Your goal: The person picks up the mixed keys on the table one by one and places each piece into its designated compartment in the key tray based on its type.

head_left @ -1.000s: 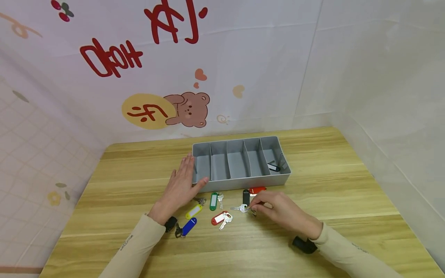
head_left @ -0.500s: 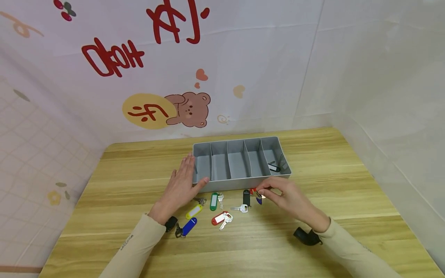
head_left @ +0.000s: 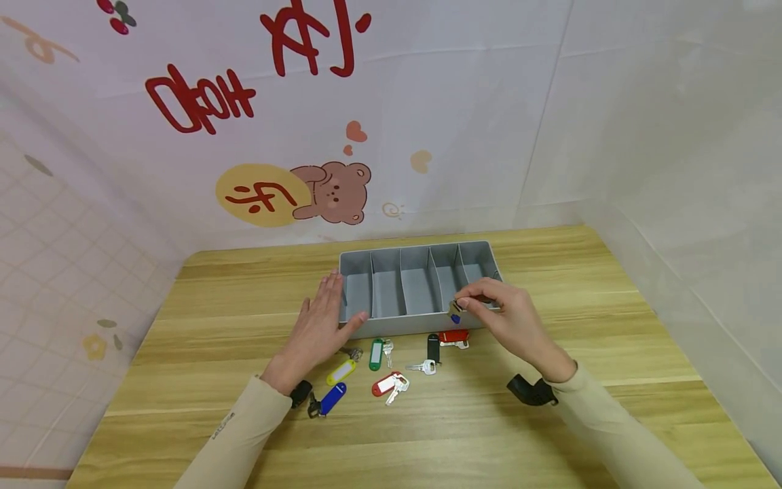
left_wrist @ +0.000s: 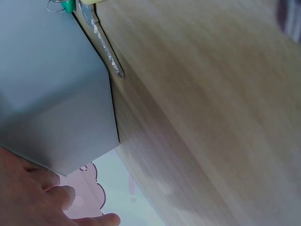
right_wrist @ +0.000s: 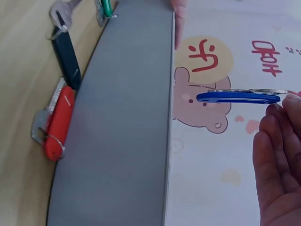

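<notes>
My right hand (head_left: 510,319) pinches a key with a blue key tag (right_wrist: 237,97) by one end between thumb and fingertips. In the head view the key and tag hang over the front edge of the grey divided tray (head_left: 403,324), toward its right side. My left hand (head_left: 313,333) rests flat against the tray's left end, fingers straight and thumb lying over the front corner. A black key tag seen earlier in the rightmost compartment is mostly hidden behind the right hand.
On the wooden table before the tray lie tagged keys: red (head_left: 454,335), black (head_left: 433,348), green (head_left: 375,355), another red (head_left: 385,384), yellow (head_left: 341,372) and blue (head_left: 332,399). A printed wall cloth (head_left: 464,122) stands behind the table.
My right hand has lifted the blue-tagged key from the table and moved it up and forward to the tray's front edge. The left hand has stayed in place.
</notes>
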{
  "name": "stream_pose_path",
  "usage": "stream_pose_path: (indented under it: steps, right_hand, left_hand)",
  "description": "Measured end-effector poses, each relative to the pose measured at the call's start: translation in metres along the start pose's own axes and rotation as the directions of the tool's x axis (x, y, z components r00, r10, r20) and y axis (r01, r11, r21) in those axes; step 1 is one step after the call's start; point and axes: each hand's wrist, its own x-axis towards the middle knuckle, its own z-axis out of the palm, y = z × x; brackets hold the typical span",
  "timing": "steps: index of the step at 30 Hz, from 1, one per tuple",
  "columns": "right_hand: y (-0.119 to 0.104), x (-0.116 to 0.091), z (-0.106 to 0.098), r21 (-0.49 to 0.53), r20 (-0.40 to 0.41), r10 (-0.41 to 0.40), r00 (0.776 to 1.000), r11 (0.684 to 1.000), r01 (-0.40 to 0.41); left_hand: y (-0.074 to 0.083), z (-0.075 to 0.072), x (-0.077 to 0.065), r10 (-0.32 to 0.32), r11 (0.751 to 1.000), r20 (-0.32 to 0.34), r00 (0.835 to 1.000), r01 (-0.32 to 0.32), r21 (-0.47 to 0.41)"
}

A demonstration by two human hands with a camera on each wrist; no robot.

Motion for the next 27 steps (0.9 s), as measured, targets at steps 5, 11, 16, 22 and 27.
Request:
stream_pose_path:
  steps: [5,11,16,22,27]
  right_hand:
    - [0.005,0.008,-0.001,-0.007,-0.03,0.04,0.999,0.999,-0.04]
    - [0.014,0.014,-0.001,-0.031,-0.054,0.1,0.994,0.994,-0.102]
    - [0.021,0.019,0.0,-0.061,-0.068,0.15,0.986,0.986,-0.155]
    - [0.035,0.024,0.002,-0.104,-0.067,0.206,0.976,0.972,-0.213]
    - [0.045,0.027,0.004,-0.139,-0.072,0.215,0.974,0.965,-0.223]
  left_hand:
    - [0.0,0.0,0.001,0.007,1.0,-0.008,1.0,-0.007,0.006]
    - [0.001,0.0,0.001,0.007,1.0,-0.003,1.0,-0.007,-0.004]
    - [0.001,0.0,0.001,0.003,1.0,0.0,1.0,-0.003,-0.001]
    - [0.0,0.001,-0.001,0.002,1.0,0.004,1.0,-0.002,0.005]
    - [0.0,0.001,-0.001,0.002,1.0,-0.006,1.0,-0.002,-0.002]
